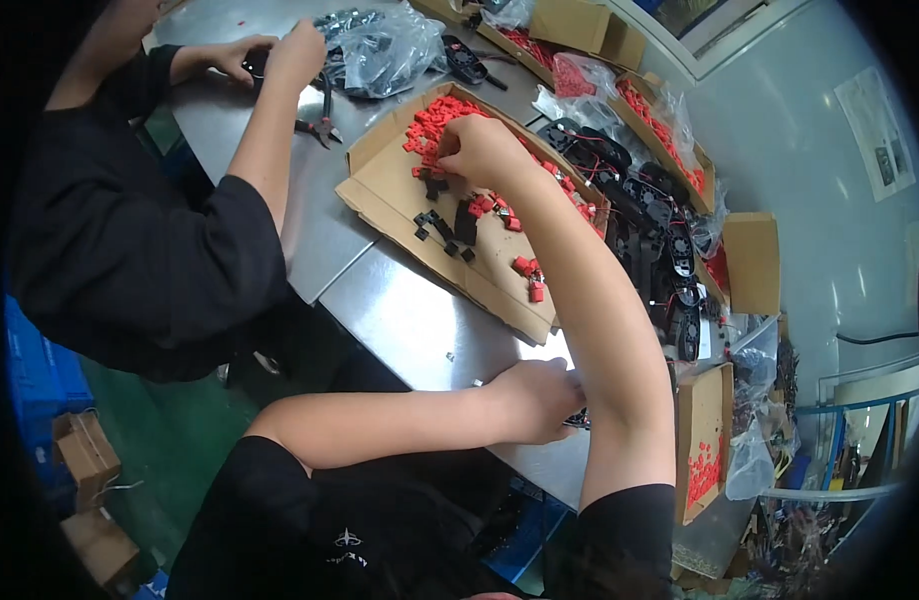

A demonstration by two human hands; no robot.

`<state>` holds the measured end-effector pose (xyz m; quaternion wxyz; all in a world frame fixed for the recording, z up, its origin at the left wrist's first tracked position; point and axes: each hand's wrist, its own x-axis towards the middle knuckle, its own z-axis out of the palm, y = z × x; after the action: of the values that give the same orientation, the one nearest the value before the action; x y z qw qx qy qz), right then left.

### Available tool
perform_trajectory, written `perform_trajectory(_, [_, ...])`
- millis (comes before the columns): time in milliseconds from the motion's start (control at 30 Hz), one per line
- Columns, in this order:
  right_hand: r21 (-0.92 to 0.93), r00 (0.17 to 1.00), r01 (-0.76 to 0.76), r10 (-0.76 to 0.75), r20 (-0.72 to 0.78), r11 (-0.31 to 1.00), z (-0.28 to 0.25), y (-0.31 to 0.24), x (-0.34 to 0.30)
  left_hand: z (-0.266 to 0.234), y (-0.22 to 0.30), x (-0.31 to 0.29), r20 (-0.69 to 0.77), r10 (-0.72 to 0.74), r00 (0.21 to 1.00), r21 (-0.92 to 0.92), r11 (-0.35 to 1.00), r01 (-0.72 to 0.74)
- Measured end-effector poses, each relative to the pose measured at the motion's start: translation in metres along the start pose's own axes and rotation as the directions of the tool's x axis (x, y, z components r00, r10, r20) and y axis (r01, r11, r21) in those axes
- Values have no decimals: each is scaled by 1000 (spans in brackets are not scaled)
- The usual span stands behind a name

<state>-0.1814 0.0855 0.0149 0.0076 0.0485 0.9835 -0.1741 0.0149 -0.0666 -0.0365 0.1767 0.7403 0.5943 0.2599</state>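
Observation:
My right hand [483, 152] reaches over a shallow cardboard tray [385, 190], its fingers curled together at the pile of small red plastic parts [435, 122]. Whether a part sits between the fingertips is hidden. Small black plastic pieces [435, 228] lie below that hand in the tray, and a few loose red parts [530, 278] are nearer to me. Close to the table's near edge, my left hand [542, 400] is closed around a small dark object [578, 418]. My right forearm covers most of that object, so its kind does not show.
To the left a co-worker's hands [298, 55] hold a black piece beside pliers [323, 130] and a clear plastic bag [385, 50]. Black housings with wires [670, 215] crowd the right of the tray. Another cardboard box [725, 400] with red bits stands at the right.

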Motion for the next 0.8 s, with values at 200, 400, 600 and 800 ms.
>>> perform_trajectory(200, [-214, 990, 126, -136, -32, 969, 11, -1, 10, -10, 4, -2, 62, -44, 997, -36, 998, 47])
perform_trajectory(400, [8, 957, 98, -93, -274, 995, -32, 37, -88, 2, 10, 5, -62, 16, 998, -99, 995, -22])
perform_trajectory(600, [153, 911, -149, 196, -363, 977, -45, 38, -281, 4, -1, -7, -170, 54, 984, -75, 995, -67])
perform_trajectory(800, [335, 707, -551, 641, -298, 764, 23, 1, -460, -5, 4, -3, -154, 62, 986, -85, 993, -76])
